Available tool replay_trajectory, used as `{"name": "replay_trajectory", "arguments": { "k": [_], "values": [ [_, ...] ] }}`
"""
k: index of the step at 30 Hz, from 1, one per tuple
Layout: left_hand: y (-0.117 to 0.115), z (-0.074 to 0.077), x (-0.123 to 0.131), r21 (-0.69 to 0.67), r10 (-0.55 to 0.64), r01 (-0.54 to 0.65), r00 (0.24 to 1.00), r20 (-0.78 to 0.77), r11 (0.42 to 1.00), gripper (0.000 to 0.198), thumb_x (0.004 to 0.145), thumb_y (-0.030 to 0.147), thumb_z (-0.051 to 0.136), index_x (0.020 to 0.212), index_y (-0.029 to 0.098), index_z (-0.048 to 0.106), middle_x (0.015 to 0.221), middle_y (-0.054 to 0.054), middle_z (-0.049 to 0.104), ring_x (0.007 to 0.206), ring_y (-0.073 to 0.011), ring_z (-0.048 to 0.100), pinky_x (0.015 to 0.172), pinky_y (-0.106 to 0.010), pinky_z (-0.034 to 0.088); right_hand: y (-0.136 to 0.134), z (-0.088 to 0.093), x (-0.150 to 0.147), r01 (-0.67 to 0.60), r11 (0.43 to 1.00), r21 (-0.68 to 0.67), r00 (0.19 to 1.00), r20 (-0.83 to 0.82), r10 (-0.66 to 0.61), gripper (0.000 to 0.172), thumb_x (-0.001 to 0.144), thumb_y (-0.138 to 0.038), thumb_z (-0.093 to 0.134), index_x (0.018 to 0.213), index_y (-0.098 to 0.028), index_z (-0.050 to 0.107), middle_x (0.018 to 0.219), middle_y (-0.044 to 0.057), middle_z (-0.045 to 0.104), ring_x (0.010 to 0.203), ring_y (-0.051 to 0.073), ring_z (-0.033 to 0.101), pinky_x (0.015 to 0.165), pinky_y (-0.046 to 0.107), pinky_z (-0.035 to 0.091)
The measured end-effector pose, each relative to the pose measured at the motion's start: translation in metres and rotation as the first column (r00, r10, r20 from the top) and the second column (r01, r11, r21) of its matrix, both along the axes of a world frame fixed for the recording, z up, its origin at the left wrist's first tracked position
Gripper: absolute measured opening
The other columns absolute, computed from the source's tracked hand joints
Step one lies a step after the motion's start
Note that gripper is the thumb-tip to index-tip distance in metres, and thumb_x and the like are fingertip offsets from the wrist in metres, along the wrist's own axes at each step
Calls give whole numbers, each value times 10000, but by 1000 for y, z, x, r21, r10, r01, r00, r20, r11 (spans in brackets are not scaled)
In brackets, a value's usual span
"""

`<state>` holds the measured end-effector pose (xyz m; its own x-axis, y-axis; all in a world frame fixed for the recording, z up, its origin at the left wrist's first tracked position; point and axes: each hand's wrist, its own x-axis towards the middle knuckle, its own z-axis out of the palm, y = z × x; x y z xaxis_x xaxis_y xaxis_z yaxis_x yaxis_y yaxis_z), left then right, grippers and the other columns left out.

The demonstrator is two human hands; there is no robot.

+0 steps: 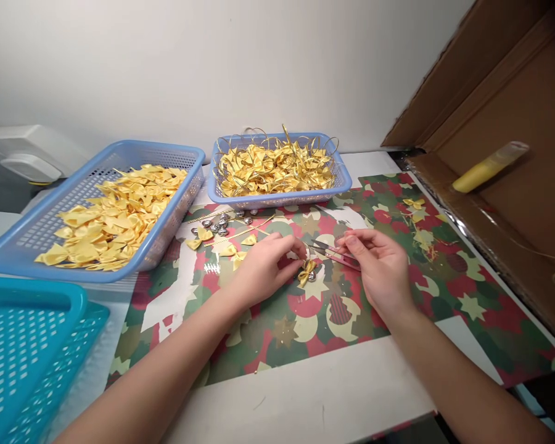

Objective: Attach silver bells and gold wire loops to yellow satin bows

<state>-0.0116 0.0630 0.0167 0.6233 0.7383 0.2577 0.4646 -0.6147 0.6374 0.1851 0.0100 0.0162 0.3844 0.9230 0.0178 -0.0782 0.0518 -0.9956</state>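
Note:
My left hand (277, 262) is closed in a pinch at the gold cord of a yellow ribbon bow (306, 273). A small silver bell (311, 277) sits against that bow, just above the patterned sheet. My right hand (382, 265) is closed around small scissors (326, 249), whose dark blades point left toward the cord. Its thumb and index finger are pinched together; whether they also hold a cord end is too small to tell. Left of my hands lie loose bows (204, 235), several silver bells (222, 223) and lengths of gold cord (240, 233).
One blue basket (198, 161) at left holds plain yellow bows; another blue basket (277, 198) at the back holds bows with gold cord. Teal baskets (81, 302) stand front left. Scraps (423, 237) lie at right, beside a cardboard wall (504, 105) with a yellow tube (485, 169).

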Motion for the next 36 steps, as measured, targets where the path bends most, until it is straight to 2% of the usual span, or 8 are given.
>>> {"name": "replay_trajectory", "arguments": {
  "k": [5, 10, 13, 16, 19, 26, 33, 36],
  "values": [
    [2, -5, -1, 171, -46, 48, 999, -18, 984, 103, 874, 115, 558, 836, 199, 605, 706, 9, 676, 674, -151, 523, 607, -254, 405, 2, 1, 2, 61, 997, 39, 998, 20, -62, 227, 758, -389, 766, 834, -190, 689, 769, 15, 712, 679, 127, 678, 658, 271, 602],
    [3, -10, -2, 417, -87, 125, 990, -108, 900, 191, 933, 157, 495, 787, 211, 605, 634, 18, 665, 619, -150, 463, 567, -271, 360, 5, 1, 6, 91, 992, 86, 995, 28, -94, 196, 782, -374, 740, 828, -192, 686, 757, 12, 699, 680, 123, 670, 676, 272, 590],
    [3, -10, -2, 476, -104, 168, 982, -159, 863, 198, 934, 140, 493, 798, 218, 614, 626, 30, 667, 635, -155, 458, 556, -278, 332, 6, 1, 7, 92, 992, 90, 995, 24, -95, 188, 789, -368, 733, 830, -191, 686, 763, 13, 697, 678, 121, 665, 680, 272, 585],
    [2, -9, -2, 494, -97, 175, 979, -179, 852, 209, 935, 124, 485, 819, 222, 628, 655, 30, 688, 672, -164, 467, 568, -284, 333, 6, 1, 6, 102, 990, 93, 995, 8, -103, 181, 781, -356, 744, 824, -190, 687, 760, 11, 696, 680, 120, 663, 678, 268, 580],
    [1, -8, -2, 471, -81, 155, 982, -173, 869, 208, 935, 138, 473, 837, 218, 638, 687, 13, 701, 674, -169, 462, 589, -293, 353, 5, 3, 6, 103, 990, 98, 995, -13, -103, 162, 779, -338, 748, 818, -193, 689, 756, 6, 696, 678, 114, 660, 672, 260, 578],
    [1, -2, -1, 295, -61, 77, 996, -64, 952, 182, 881, 111, 486, 897, 179, 654, 891, -47, 710, 752, -180, 511, 718, -340, 433, 5, 4, 5, 101, 990, 100, 995, -33, -99, 149, 770, -327, 755, 810, -196, 697, 748, 2, 697, 676, 110, 659, 663, 248, 573],
    [-1, 4, 1, 81, -70, 74, 996, -49, 994, 151, 878, 252, 541, 860, 187, 676, 898, -68, 632, 814, -201, 523, 734, -352, 452, 5, 2, 5, 100, 991, 94, 995, -16, -99, 192, 759, -357, 765, 820, -189, 695, 749, 5, 701, 676, 115, 666, 664, 258, 582],
    [-4, 8, 4, 88, -65, 68, 997, -41, 994, 145, 854, 316, 598, 833, 181, 647, 878, -63, 610, 812, -204, 514, 737, -356, 445, 5, 2, 5, 100, 990, 97, 995, -21, -98, 200, 746, -362, 774, 811, -189, 696, 743, 5, 701, 672, 116, 667, 661, 258, 583]
  ]
}}
